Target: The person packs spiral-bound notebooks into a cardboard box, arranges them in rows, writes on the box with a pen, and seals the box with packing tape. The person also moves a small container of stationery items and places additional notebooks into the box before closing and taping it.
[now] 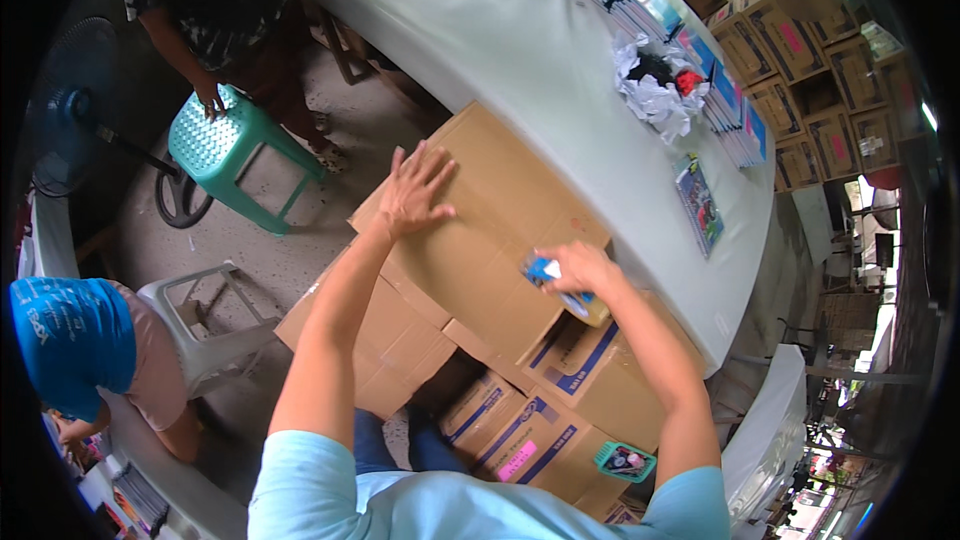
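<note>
A large flattened-looking cardboard panel (500,210), tan and creased, lies in front of me on top of stacked boxes. My left hand (412,192) presses flat on its upper left part, fingers spread. Near the panel's right edge, my right hand (585,267) grips a blue tape dispenser (541,268) with a yellowish tape roll beneath the palm. The dispenser is tilted and partly covered by my fingers; whether its tape touches the cardboard cannot be made out.
Below are closed boxes (540,437) with a small green basket (625,461). A white-covered table (520,40) bears stacked books (735,125), a plastic bag (655,105) and one notebook (698,206). Left stand a green stool (235,145), white stool (205,330), fan (75,110) and people.
</note>
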`<act>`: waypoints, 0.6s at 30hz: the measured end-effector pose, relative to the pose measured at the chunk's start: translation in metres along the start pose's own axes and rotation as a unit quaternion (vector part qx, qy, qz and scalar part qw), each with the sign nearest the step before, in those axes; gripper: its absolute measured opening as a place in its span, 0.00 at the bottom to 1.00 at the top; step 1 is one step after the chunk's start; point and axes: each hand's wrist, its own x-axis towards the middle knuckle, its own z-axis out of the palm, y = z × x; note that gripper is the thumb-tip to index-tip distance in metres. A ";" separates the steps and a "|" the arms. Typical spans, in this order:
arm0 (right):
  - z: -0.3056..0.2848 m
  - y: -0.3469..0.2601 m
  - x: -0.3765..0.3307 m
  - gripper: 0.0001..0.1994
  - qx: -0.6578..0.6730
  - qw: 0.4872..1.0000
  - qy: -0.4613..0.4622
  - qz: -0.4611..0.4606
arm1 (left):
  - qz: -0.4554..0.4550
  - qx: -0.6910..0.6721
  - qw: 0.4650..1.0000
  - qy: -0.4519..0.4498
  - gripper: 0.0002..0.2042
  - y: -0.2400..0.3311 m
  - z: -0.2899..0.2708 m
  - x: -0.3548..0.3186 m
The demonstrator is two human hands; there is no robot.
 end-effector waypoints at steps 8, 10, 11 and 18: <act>0.127 0.070 -0.083 0.33 -0.099 0.985 -0.068 0.122 | 0.158 -0.045 0.960 -0.227 0.39 0.241 0.034 -0.017; 0.129 0.043 -0.061 0.26 -0.111 0.984 -0.074 0.122 | 0.138 0.011 0.956 -0.257 0.39 0.258 0.037 -0.015; 0.153 0.041 -0.041 0.22 -0.104 0.973 -0.107 0.173 | 0.140 0.042 0.952 -0.270 0.39 0.267 0.036 -0.011; 0.151 0.015 -0.057 0.22 -0.080 0.962 -0.179 0.191 | 0.226 0.264 0.895 -0.280 0.35 0.296 0.046 0.003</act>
